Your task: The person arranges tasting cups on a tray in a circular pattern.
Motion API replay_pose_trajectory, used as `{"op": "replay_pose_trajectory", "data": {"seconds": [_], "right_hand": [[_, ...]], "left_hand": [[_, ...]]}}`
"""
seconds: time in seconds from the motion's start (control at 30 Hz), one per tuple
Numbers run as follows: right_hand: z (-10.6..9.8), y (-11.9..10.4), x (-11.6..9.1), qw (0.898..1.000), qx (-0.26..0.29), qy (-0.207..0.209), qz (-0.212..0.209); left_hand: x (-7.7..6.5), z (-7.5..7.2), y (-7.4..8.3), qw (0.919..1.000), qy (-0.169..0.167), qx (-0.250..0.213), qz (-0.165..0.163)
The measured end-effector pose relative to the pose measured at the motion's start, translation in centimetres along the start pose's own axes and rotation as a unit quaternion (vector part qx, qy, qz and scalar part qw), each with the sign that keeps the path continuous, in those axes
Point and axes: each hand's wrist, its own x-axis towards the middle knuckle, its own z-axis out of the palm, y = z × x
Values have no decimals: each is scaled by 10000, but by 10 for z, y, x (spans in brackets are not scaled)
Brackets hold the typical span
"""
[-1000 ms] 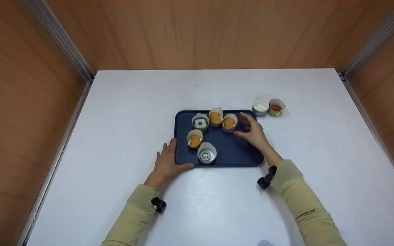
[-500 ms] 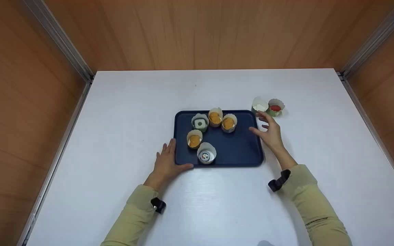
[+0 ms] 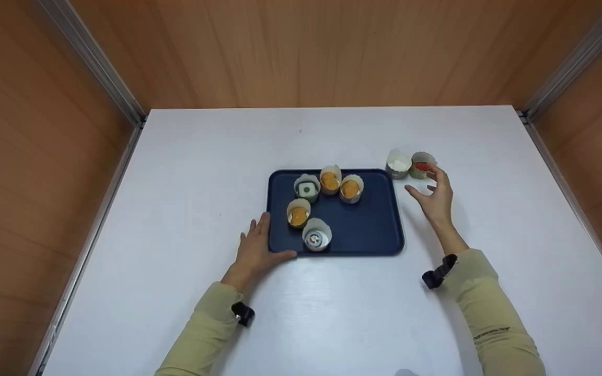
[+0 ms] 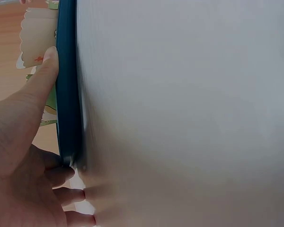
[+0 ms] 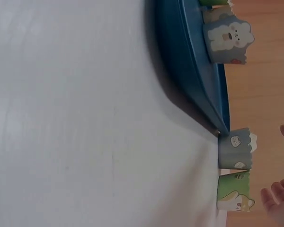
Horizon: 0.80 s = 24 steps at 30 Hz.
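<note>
My left hand (image 3: 255, 250) lies against the lower left corner of the dark blue tray (image 3: 363, 224), fingers extended along its side and thumb on the front edge. Several paper baking cups stand on the tray. Three hold orange pieces, one of them an orange-filled cup (image 3: 351, 190); a white cup (image 3: 316, 235) sits near the front edge. Beyond the tray's right side, my right hand (image 3: 437, 201) hovers with fingers parted, close to a green cup (image 5: 233, 191) with red contents. The right wrist view shows the fingers apart from this cup, which has an animal drawing.
A grey-blue cup (image 5: 234, 149) with something white inside stands against the green one, by the tray's far right corner. White tabletop (image 3: 201, 172) surrounds the tray. Wooden panels (image 3: 301, 52) rise at the back and both sides.
My right hand has moved right, from beside the orange-filled cup over the tray to near the green cup. My left hand and the cups have stayed put.
</note>
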Motion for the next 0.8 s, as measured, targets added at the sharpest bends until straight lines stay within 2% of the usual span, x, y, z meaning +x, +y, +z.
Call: {"op": "replay_pose_trajectory", "data": {"seconds": [0.37, 0.53, 0.8], "right_hand": [[-7, 20, 19, 9975, -383, 265, 526], [-8, 29, 28, 9959, -510, 140, 738], [-11, 39, 41, 9928, -578, -316, 1001]], "left_hand": [[1, 1, -1, 10000, -33, 83, -20], [0, 0, 0, 9998, 0, 175, 63], [-1, 1, 2, 9999, -72, 151, 29]]}}
